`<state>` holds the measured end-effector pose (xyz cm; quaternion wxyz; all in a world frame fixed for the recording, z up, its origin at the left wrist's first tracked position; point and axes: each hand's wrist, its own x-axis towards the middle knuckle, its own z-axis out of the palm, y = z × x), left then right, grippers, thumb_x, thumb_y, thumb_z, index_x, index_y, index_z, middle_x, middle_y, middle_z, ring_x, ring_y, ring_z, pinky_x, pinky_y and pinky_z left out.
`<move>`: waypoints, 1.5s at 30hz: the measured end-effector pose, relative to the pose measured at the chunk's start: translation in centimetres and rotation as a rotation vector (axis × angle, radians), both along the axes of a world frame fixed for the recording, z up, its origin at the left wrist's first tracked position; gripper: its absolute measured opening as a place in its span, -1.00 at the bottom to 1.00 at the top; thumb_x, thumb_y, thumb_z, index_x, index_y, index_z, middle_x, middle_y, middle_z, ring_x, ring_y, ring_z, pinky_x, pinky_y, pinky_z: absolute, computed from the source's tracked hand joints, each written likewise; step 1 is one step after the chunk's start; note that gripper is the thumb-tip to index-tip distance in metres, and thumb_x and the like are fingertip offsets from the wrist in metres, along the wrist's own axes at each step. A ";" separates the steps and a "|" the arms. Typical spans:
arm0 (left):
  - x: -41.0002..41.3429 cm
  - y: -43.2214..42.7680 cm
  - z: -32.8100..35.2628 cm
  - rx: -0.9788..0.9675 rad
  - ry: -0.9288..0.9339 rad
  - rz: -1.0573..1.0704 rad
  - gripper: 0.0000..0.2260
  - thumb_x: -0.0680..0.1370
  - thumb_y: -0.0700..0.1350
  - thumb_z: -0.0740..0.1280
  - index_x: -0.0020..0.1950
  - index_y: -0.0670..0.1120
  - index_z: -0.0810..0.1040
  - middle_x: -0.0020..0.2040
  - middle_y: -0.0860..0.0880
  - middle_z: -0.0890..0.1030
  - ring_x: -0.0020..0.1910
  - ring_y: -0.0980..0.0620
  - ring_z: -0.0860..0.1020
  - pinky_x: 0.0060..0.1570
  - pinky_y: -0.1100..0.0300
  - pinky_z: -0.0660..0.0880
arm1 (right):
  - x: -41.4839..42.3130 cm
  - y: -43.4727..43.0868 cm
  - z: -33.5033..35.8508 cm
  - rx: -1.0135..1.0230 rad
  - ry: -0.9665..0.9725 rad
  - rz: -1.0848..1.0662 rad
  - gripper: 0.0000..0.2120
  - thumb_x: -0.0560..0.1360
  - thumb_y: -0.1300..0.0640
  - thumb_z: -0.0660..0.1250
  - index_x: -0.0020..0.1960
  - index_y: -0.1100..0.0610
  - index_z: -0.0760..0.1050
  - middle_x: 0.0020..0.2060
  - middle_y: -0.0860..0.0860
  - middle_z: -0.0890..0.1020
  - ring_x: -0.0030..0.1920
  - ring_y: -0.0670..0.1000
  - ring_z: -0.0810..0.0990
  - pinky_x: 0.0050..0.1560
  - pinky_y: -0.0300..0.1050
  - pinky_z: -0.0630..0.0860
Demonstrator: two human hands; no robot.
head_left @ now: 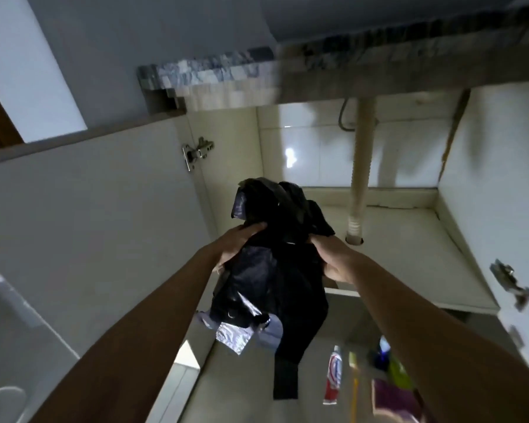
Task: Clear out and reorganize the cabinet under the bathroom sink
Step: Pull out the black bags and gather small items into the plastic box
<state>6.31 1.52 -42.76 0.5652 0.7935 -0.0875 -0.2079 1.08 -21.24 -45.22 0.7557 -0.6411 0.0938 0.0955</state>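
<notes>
— Black plastic bag (269,270), bunched and crinkled, up in the air just in front of the open cabinet (409,236), above its front edge. Silvery scraps poking out at the bottom, a black strip dangling below.

— Held how?

— Pinched from both sides. Left hand (237,245) curled around the upper left of the bundle, fingers closed on the plastic; right hand (330,257) clenched on the right edge. Nothing slack in either grip.

— Inside the cabinet?

— Bare floor, as far as visible. Only the white drain pipe (359,178) running down into the base. Door hinge (197,151) at the left, doors swung wide.

— And on the floor outside?

— Toothpaste tube (333,374), a purple cloth (391,398), something green and a blue bottle, blurred.

— Advice for this step?

— Probably best to gather the loose strip and foil bits before moving on, keep the mouth upward so nothing spills, and set down well apart from the toothpaste pile.
</notes>
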 end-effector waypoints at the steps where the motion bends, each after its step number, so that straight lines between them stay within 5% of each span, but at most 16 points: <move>1: -0.1 0.1 -0.7 0.000 0.000 -0.004 -0.31 0.37 0.33 0.44 0.37 -0.02 0.50 0.15 -0.05 0.68 0.10 -0.07 0.66 0.28 -0.04 0.50 | -0.1 0.5 -1.1 0.002 0.017 -0.019 -0.70 0.60 0.17 0.29 0.32 -0.01 0.50 0.03 0.09 0.71 0.07 0.14 0.67 0.14 0.10 0.60; 6: -3.2 0.2 -2.1 -0.030 -0.093 0.011 -0.54 0.54 0.11 0.39 0.37 -0.07 0.49 0.18 -0.08 0.64 0.04 -0.03 0.66 -0.01 0.18 0.58 | -2.1 2.8 -4.2 -0.015 0.042 -0.162 -0.75 0.59 0.11 0.24 0.25 0.12 0.49 0.07 0.17 0.65 0.02 0.16 0.64 -0.08 0.01 0.57; 10: -6.6 0.7 -1.7 0.004 -0.140 -0.006 -0.52 0.51 0.14 0.41 0.35 -0.06 0.52 0.17 -0.08 0.65 0.07 -0.08 0.65 0.19 0.01 0.54 | -5.3 3.7 -4.7 -0.074 0.025 -0.209 -0.61 0.49 0.02 0.35 0.29 0.10 0.50 0.14 0.13 0.66 0.10 0.16 0.65 0.23 0.15 0.54; 18: -9.6 1.3 -1.7 0.042 -0.230 0.038 -0.71 0.57 0.07 0.36 0.26 0.01 0.58 0.30 -0.13 0.58 0.22 -0.14 0.58 0.33 -0.08 0.45 | -8.5 4.1 -4.4 -0.087 0.000 -0.267 -0.52 0.40 -0.03 0.38 0.29 0.06 0.50 0.08 0.11 0.68 0.08 0.16 0.66 0.23 0.17 0.55; 21: -8.6 1.4 -4.3 0.099 -0.195 0.054 -0.43 0.40 0.24 0.45 0.32 -0.01 0.55 0.24 -0.12 0.61 0.12 -0.13 0.62 0.24 -0.04 0.52 | -7.0 3.9 -7.4 -0.118 0.028 -0.252 -0.55 0.40 -0.05 0.39 0.25 0.06 0.52 0.07 0.10 0.67 0.08 0.16 0.65 0.24 0.16 0.54; 26: -7.0 2.7 -6.6 0.333 0.074 -0.055 -0.53 0.48 0.23 0.40 0.23 -0.06 0.61 0.09 -0.11 0.68 0.00 -0.09 0.67 0.03 0.10 0.59 | -2.5 2.9 -15.2 -0.090 0.155 -0.240 -0.37 0.08 -0.17 0.55 0.12 -0.05 0.60 0.02 0.02 0.71 0.02 0.14 0.69 0.13 0.15 0.58; 30: -5.0 3.6 -11.0 0.384 0.147 -0.045 -0.59 0.47 0.18 0.42 0.17 -0.08 0.64 0.04 -0.12 0.71 0.01 -0.14 0.68 0.12 0.02 0.59 | -6.0 6.4 -15.4 -0.028 0.276 -0.171 -0.63 0.34 0.02 0.37 0.11 0.11 0.60 0.00 0.12 0.69 0.09 0.17 0.65 0.24 0.10 0.54; 35: -2.1 4.1 -17.0 0.435 -0.011 -0.011 -0.51 0.25 0.14 0.58 0.11 -0.02 0.63 -0.03 0.00 0.69 -0.05 0.00 0.67 0.07 0.12 0.60 | -4.1 7.2 -20.9 -0.043 0.371 -0.177 -0.56 0.34 0.02 0.34 0.20 0.11 0.54 0.08 0.13 0.65 0.13 0.18 0.62 0.26 0.14 0.52; 41: 0.6 2.7 -23.5 0.408 0.026 0.014 -0.89 0.50 -0.24 0.45 -0.06 -0.10 0.56 -0.27 0.02 0.55 -0.30 0.12 0.51 -0.44 0.52 0.43 | -1.8 8.5 -26.4 -0.022 0.464 -0.218 -0.79 0.50 0.04 0.31 0.11 0.07 0.52 0.18 0.12 0.60 0.22 0.16 0.55 0.30 0.06 0.44; 45: 3.1 2.5 -28.3 0.382 0.023 0.069 -0.81 0.42 -0.22 0.52 -0.08 -0.02 0.57 -0.09 -0.13 0.66 -0.15 -0.05 0.62 -0.02 0.12 0.61 | -0.4 9.5 -29.3 -0.090 0.489 -0.181 -0.68 0.56 0.01 0.31 0.24 0.14 0.50 0.18 0.10 0.56 0.13 0.11 0.50 0.13 -0.05 0.40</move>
